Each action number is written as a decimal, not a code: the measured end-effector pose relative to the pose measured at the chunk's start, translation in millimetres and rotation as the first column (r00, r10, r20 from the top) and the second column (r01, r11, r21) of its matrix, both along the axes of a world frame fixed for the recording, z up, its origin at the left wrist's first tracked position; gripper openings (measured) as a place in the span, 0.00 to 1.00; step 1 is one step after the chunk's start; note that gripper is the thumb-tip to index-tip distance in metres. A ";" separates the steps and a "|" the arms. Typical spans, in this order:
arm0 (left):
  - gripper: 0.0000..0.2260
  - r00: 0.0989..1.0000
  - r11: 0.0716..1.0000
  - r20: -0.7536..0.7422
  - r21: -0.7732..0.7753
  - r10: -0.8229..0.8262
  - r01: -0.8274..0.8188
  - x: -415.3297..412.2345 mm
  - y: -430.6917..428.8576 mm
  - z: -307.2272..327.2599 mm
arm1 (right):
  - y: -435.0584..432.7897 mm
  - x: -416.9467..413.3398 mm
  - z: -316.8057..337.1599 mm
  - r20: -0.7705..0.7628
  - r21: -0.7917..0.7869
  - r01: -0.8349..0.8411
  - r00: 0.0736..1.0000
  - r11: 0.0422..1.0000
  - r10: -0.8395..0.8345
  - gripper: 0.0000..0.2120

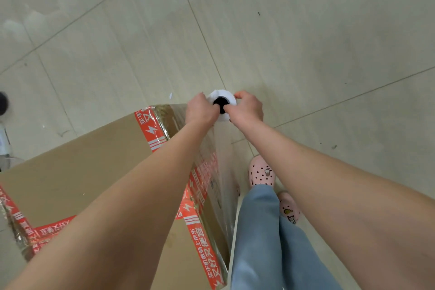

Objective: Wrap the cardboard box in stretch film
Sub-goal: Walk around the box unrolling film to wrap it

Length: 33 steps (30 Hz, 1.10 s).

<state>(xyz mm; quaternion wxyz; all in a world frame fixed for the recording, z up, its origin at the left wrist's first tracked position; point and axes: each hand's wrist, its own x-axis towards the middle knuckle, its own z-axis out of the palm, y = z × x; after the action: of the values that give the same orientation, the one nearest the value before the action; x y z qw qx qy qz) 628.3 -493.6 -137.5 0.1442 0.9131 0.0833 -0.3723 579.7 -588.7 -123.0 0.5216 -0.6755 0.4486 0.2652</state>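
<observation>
A large cardboard box (77, 172) with red printed tape stands on the floor at lower left. A white roll of stretch film (222, 96) stands upright off the box's far right corner, seen end-on with its dark core hole. My left hand (200, 110) grips the roll's left side and my right hand (247, 108) grips its right side, fingertips curled at the core. Clear film (226, 172) runs from the roll along the box's right side, over the tape.
Pale floor tiles (306, 42) spread all around. My legs in blue jeans (259, 231) and pink clogs (261, 170) stand right beside the box's right side. A dark round object (3, 102) and some white gear sit at the left edge.
</observation>
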 end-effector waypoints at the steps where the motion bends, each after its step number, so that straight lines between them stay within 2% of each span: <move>1: 0.10 0.998 0.998 -0.016 0.033 -0.057 0.058 3.0 1.6 0.8 | 0.8 2.4 -0.3 -0.004 -0.006 -0.010 1.000 1.000 0.010 0.14; 4: 0.13 0.952 0.949 0.026 0.086 -0.305 0.302 12.8 -1.2 7.0 | 1.5 4.6 3.0 -0.017 0.000 -0.025 1.000 1.000 0.025 0.13; 7: 0.16 0.832 0.832 0.048 0.090 -0.552 0.547 22.9 -12.7 11.7 | 0.3 6.5 2.3 -0.026 -0.001 -0.043 0.999 0.999 0.043 0.11; 11: 0.10 0.723 0.715 0.001 0.150 -0.690 0.682 35.8 -24.5 13.7 | -5.3 12.5 0.8 -0.038 0.020 -0.069 0.997 0.997 0.069 0.10; 13: 0.09 0.728 0.718 -0.015 0.154 -0.685 0.679 40.7 -26.9 13.8 | -10.5 17.7 -1.1 -0.049 0.049 -0.074 0.996 0.996 0.076 0.13; 15: 0.09 0.805 0.795 -0.030 0.142 -0.592 0.590 45.8 -22.5 14.1 | -15.2 24.7 -2.4 -0.060 0.099 -0.058 0.996 0.993 0.064 0.20; 17: 0.08 0.922 0.914 0.011 0.137 -0.388 0.383 53.7 -14.8 11.8 | -17.5 37.3 -5.1 -0.049 0.135 -0.049 0.997 0.990 0.056 0.29; 19: 0.06 0.988 0.983 0.046 0.120 -0.147 0.140 59.9 -8.8 10.6 | -15.9 50.5 -6.3 -0.056 0.144 -0.070 0.995 0.987 0.079 0.33; 21: 0.07 0.999 0.994 0.050 0.108 0.023 -0.028 65.0 -4.8 7.8 | -10.2 64.6 -5.8 -0.049 0.170 -0.086 0.994 0.982 0.095 0.31; 24: 0.09 0.984 0.982 0.001 0.063 0.176 -0.176 72.3 1.5 7.7 | -3.4 85.3 -7.8 -0.027 0.163 -0.095 0.995 0.982 0.101 0.22; 26: 0.10 0.987 0.986 -0.033 0.059 0.160 -0.158 78.2 8.9 9.5 | 0.2 94.4 -8.0 -0.025 0.150 -0.115 0.992 0.982 0.120 0.19; 28: 0.07 0.999 0.995 -0.035 0.095 0.037 -0.034 83.3 13.9 12.4 | 3.9 97.9 -7.1 -0.031 0.142 -0.157 0.986 0.977 0.163 0.18; 31: 0.19 0.982 0.980 -0.047 0.077 -0.183 0.186 91.5 10.7 14.4 | 6.0 99.7 -2.2 -0.063 0.135 -0.218 0.972 0.967 0.228 0.17; 33: 0.19 0.971 0.970 -0.064 0.064 -0.231 0.235 98.0 5.6 14.8 | 4.0 103.8 -1.1 -0.080 0.127 -0.220 0.970 0.967 0.231 0.17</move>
<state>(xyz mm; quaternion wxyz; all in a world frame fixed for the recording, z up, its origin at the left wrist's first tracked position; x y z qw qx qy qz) 726.3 -488.0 -122.7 0.0646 0.9104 -0.0072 -0.4087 683.5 -584.6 -124.1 0.5053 -0.6770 0.3766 0.3802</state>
